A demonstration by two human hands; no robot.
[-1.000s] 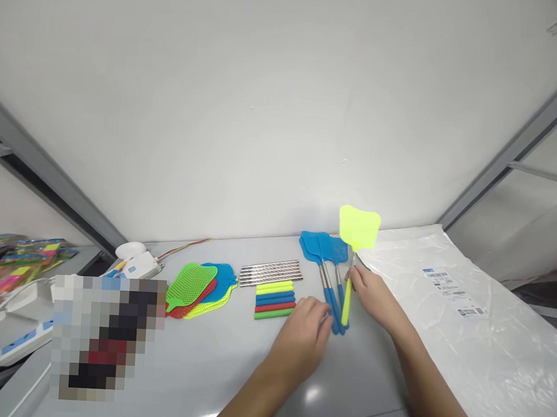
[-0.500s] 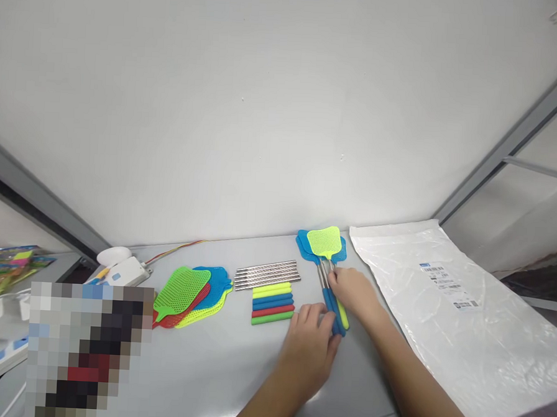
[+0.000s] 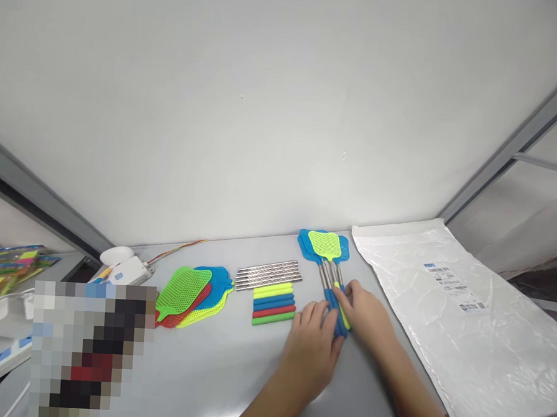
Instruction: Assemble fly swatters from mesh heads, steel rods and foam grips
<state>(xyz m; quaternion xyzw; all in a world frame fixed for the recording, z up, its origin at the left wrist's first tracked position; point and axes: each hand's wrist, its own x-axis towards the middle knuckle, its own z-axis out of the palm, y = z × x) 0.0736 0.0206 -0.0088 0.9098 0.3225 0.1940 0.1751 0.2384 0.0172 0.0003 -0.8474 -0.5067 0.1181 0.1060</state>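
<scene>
The fingers of the left hand (image 3: 309, 353) are bent against the lower ends of the blue fly swatters (image 3: 308, 244), while the right hand (image 3: 366, 313) has its thumb over the handle of the yellow-green fly swatter (image 3: 324, 244) (I cannot tell whether either hand's fingers are closed in a grip or merely resting). The yellow-green swatter lies on top of the blue ones, its mesh head overlapping theirs near the wall (image 3: 283, 109). Beside the left hand, a row of foam-like sleeves (image 3: 274, 303) in yellow, blue, red and green lies on the grey counter (image 3: 195, 372), just below the silver metal rods (image 3: 269, 274). Farther left, loose swatter heads (image 3: 183, 290) in green, red, blue and yellow overlap. A white plastic mailer (image 3: 446, 304) with a printed label spreads out to the right, and a white power strip (image 3: 2, 363) sits at the far left.
</scene>
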